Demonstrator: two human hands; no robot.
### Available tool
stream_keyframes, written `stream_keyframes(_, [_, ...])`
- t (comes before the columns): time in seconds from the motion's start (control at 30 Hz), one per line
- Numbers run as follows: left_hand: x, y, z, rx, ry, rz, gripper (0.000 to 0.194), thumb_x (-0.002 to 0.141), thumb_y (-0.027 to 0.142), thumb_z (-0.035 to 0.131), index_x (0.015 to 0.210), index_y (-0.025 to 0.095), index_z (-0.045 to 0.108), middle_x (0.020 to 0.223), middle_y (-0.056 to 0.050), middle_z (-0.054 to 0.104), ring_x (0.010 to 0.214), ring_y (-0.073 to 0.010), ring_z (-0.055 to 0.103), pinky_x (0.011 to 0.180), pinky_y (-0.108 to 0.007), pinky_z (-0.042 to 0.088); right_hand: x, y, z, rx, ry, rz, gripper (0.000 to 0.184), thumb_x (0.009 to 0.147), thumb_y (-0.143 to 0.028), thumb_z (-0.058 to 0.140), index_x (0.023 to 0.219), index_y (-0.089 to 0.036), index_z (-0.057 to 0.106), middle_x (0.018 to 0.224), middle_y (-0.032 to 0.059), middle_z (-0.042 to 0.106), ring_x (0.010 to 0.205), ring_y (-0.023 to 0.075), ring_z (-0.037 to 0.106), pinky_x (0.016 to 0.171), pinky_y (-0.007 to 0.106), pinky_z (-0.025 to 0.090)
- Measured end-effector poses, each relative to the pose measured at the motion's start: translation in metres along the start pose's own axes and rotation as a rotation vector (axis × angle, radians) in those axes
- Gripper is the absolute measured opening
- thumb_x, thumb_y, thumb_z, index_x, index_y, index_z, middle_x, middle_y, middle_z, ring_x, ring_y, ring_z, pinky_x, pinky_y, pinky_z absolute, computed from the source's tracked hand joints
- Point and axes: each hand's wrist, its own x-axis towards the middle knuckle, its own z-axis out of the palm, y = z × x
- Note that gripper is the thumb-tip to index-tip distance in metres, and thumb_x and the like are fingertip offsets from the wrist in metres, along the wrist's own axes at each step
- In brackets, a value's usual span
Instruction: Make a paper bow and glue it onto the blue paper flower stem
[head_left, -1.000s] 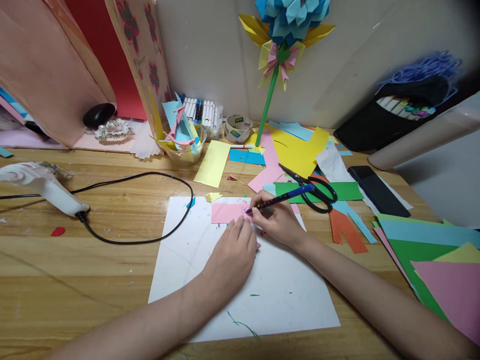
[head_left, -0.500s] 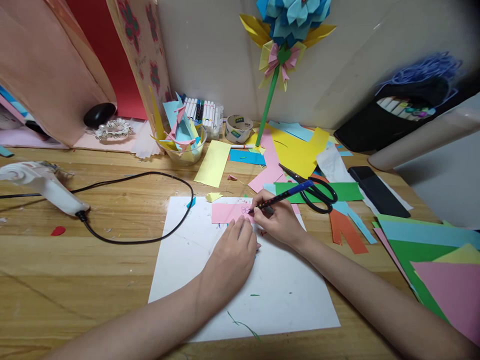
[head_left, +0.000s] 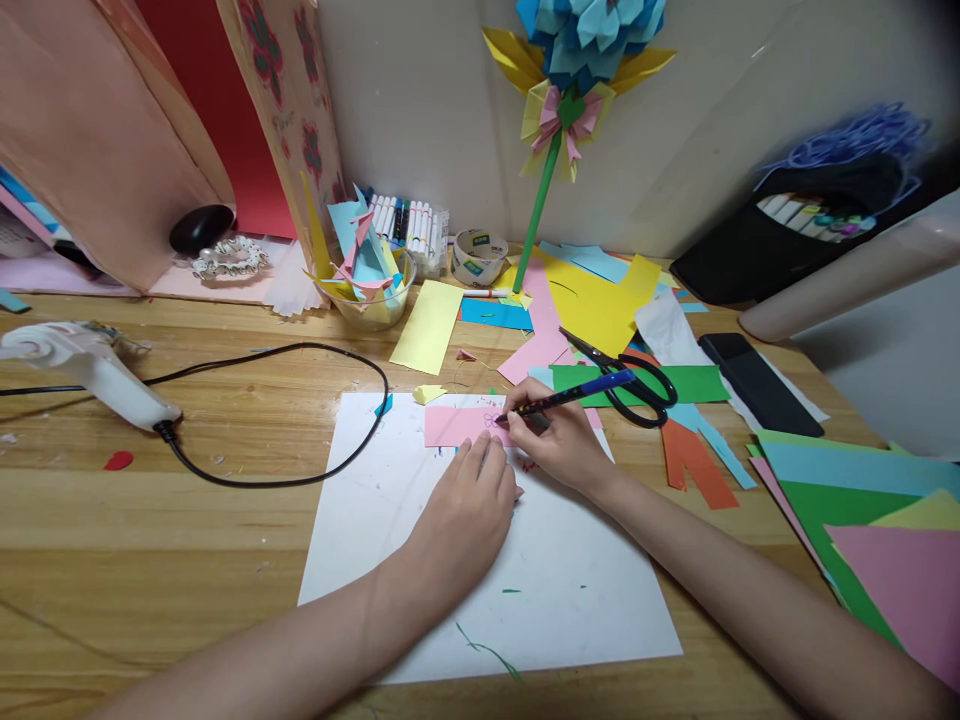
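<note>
A pink paper strip [head_left: 453, 424] lies across the top of a white sheet [head_left: 390, 600] on the wooden table. In my right hand [head_left: 559, 440] is a dark blue marker pen [head_left: 577, 391], gripped between thumb and fingers, its tip on the strip beside a small purple drawing [head_left: 490, 421] of looped petals. My left hand [head_left: 469, 505] lies flat on the white sheet, fingers stretched out, the fingertips against the strip's lower edge. Black-handled scissors [head_left: 637, 393] rest just beyond my right hand, over a green strip [head_left: 690, 383].
A white glue gun [head_left: 112, 385] with a looping black cord [head_left: 386, 400] lies at left. Behind stand a clear bowl of paper scraps [head_left: 367, 310], a tape roll [head_left: 478, 257] and a blue paper flower [head_left: 589, 50]. At right are a black phone [head_left: 757, 385] and coloured paper sheets [head_left: 892, 570].
The pen in my right hand has tilted slightly lower and its tip has shifted a little left on the drawing. My left hand stays in place.
</note>
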Motion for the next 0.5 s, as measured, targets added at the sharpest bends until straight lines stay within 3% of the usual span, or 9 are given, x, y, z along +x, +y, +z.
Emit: stream_keyframes(0.5, [0.001,-0.0003,-0.0006,-0.031,-0.01,-0.004,0.024,0.089,0.018,0.037,0.093,0.004,0.056,0.104,-0.02,0.062,0.101,-0.0252,0.059,0.088,-0.038,0.044,0.0007,-0.0014,0.0,0.025,0.008,-0.001,0.01,0.074,-0.011,0.046,0.072,-0.02,0.046,0.064,-0.0024,0.05,0.059,0.0124,0.049,0.057,0.025,0.039])
